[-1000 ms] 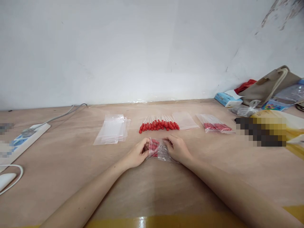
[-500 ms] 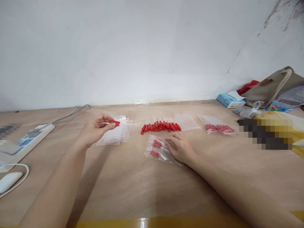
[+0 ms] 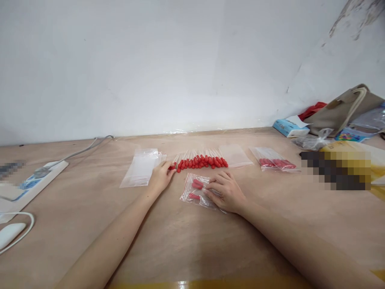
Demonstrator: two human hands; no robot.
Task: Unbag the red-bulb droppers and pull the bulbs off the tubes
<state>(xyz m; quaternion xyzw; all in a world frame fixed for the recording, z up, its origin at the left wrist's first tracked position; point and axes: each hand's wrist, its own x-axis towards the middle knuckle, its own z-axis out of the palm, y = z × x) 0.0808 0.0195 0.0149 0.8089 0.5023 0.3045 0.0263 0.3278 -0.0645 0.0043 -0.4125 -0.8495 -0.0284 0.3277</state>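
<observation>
Bag (image 3: 205, 201) (clear) — under right hand (image 3: 226, 192)

The row of red-tipped swabs (image 3: 203, 161) leaves a bare strip of tabletop (image 3: 180, 249) behind it, up to the wall (image 3: 168, 80). On its left end, the left hand (image 3: 162, 174) and the flat zip bags (image 3: 138, 170) bar a sideways pass. Just in front, the loaded zip bag (image 3: 192, 192) and right hand (image 3: 227, 192) stand in the way; nearer the wearer, open tabletop runs between the forearms. To its right, the unfilled zip bag (image 3: 236, 156) and filled zip bags (image 3: 275, 161) leave only a narrow gap.
</observation>
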